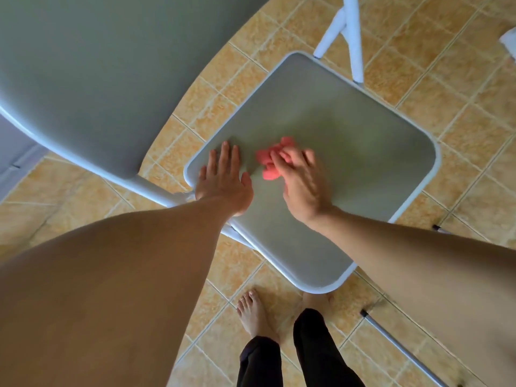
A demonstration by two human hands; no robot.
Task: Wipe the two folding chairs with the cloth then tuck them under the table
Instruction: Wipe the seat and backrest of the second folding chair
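Tan floor tiles (460, 121) surround the grey chair seat (349, 141), the part being worked on. At the seat's rear-left corner, beside the backrest (97, 79), the left hand (223, 180) rests flat, fingers (224, 155) straight and holding nothing; this placement likely steadies the folding frame against wiping force. Near the seat centre, the right hand (301, 185) has its fingers curled over the bunched pink cloth (269, 163), pressing it onto the seat; the hand is blurred. Step in hand: wiping the seat. White legs (349, 32) beyond the seat's far corner probably belong to the second chair. No table is identifiable
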